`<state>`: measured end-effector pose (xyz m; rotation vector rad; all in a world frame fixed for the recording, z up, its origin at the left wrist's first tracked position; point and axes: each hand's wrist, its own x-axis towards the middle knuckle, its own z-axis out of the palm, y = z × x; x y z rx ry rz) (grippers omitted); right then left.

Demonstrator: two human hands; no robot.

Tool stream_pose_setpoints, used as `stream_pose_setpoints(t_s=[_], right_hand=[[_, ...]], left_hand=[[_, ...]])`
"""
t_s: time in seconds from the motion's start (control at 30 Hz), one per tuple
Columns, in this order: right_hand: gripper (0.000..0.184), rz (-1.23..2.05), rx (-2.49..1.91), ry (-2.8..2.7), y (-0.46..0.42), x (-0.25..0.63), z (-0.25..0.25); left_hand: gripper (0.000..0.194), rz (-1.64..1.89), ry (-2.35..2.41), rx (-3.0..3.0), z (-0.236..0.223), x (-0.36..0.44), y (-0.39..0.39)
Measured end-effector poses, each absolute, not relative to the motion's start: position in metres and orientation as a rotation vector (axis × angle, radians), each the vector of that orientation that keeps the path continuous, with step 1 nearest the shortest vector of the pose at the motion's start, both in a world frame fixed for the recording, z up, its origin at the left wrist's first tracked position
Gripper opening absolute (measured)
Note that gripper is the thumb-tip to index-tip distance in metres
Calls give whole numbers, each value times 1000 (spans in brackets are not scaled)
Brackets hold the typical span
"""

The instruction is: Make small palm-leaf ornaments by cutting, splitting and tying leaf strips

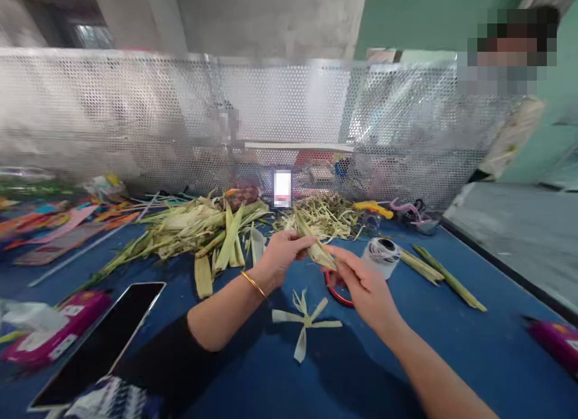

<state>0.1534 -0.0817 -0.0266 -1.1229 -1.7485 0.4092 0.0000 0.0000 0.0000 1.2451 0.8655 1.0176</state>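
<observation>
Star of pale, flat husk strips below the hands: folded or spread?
Spread: the pale husk star lies on the blue table, its strips fanning outward from the middle.

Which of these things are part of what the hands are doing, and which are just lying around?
Likely in use:
- leafy piece, in left hand and right hand
- star-shaped leaf piece
- leaf pile
- perhaps the white roll

Probably just lying about:
- dark-screened device
- left magenta packet

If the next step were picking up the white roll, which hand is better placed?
Probably the right hand: it is nearer the white roll than the left hand. Both hold the husk piece, though.
</observation>
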Motion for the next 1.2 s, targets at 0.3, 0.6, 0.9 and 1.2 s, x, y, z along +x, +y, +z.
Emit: stream_pose_setpoints(t_s=[0.3,0.6,0.9,1.2], right_hand=[[14,-64,-1119,-1658,-82,156,-13],[18,394,-1213,-1615,-78,157,30],[24,650,-1231,-1442,-68,146,17],[26,696,-1175,-1318,-66,135,4]], left_hand=[[38,718,922,1154,1,5,-14],[17,1217,766,1670,26,-2,-23],[9,1086,744,1418,26,1,-29],[10,1117,813,1392,24,4,-26]])
